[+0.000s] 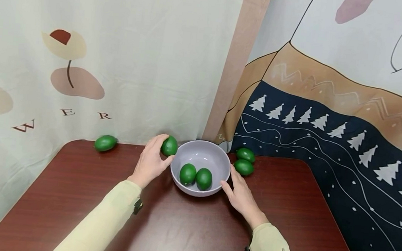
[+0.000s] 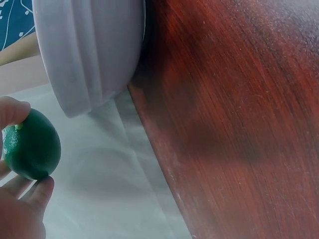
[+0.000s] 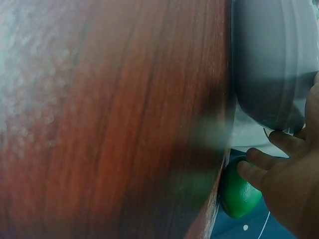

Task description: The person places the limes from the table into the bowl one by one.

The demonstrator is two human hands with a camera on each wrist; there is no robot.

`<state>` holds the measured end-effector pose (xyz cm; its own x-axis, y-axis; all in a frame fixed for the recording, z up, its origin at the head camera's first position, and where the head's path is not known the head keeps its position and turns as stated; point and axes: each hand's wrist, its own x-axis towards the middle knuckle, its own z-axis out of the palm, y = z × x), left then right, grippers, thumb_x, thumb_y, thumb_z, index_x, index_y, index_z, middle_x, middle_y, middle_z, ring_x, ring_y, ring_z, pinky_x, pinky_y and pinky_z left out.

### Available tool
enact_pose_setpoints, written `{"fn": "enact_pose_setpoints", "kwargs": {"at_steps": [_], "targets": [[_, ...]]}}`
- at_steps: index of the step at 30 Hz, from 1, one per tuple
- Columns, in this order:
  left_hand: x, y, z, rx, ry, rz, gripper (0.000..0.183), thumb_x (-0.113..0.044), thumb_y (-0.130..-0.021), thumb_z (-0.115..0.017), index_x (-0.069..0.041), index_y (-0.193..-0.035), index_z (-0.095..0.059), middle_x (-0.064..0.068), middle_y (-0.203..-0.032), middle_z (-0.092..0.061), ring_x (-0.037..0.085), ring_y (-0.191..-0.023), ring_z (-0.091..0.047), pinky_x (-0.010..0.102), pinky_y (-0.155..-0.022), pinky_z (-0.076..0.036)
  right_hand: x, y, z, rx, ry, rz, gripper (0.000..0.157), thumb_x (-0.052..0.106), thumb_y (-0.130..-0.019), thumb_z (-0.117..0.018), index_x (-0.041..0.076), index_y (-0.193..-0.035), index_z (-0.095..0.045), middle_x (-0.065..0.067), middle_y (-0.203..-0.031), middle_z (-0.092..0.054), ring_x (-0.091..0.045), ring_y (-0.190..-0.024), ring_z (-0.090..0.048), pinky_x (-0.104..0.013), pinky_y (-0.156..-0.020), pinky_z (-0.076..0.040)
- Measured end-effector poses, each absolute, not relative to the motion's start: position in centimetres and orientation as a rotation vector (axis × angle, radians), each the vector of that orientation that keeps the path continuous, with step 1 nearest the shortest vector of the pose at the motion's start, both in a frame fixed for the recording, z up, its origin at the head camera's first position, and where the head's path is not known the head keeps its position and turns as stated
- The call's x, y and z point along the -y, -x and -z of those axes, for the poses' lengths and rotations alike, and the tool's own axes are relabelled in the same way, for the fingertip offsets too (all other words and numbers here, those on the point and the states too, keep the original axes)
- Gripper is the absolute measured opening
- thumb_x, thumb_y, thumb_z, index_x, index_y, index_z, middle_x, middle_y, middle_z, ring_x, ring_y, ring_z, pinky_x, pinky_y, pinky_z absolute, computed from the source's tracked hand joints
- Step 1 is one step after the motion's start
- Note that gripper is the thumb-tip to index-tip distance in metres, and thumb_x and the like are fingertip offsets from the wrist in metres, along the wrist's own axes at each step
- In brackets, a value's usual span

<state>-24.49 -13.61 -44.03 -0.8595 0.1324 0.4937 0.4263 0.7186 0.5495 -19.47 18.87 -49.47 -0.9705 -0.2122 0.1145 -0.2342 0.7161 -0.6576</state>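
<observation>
My left hand (image 1: 150,161) pinches a green lime (image 1: 169,146) between thumb and fingers, at the left rim of a pale lilac bowl (image 1: 202,153). The left wrist view shows this lime (image 2: 35,147) held beside the bowl's outer wall (image 2: 89,50). Inside the bowl lie two limes, a left one (image 1: 187,174) and a right one (image 1: 204,179), side by side. My right hand (image 1: 243,197) rests against the bowl's right side with fingers extended, thumb at the rim. Just beyond those fingers is a lime (image 3: 239,191) in the right wrist view.
Two more limes, a rear one (image 1: 245,155) and a nearer one (image 1: 243,167), lie right of the bowl. Another lime (image 1: 105,143) sits at the table's far left edge. A printed curtain (image 1: 156,58) hangs behind the reddish-brown table (image 1: 184,231).
</observation>
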Motion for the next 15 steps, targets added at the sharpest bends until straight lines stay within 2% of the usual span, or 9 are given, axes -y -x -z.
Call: {"fn": "enact_pose_setpoints", "kwargs": {"at_steps": [15], "targets": [[12.80, 24.19, 43.70, 2.490, 0.460, 0.954, 0.063, -0.010, -0.083, -0.084, -0.003, -0.140, -0.056, 0.018, -0.144, -0.055, 0.036, -0.134, -0.050, 0.051, -0.109, -0.046, -18.80, 19.43, 49.65, 2.871, -0.366, -1.119, 0.074, 0.035, -0.107, -0.057, 0.002, -0.163, -0.024, -0.019, -0.167, -0.029, -0.038, -0.153, -0.030, -0.056, -0.123, -0.027]]}}
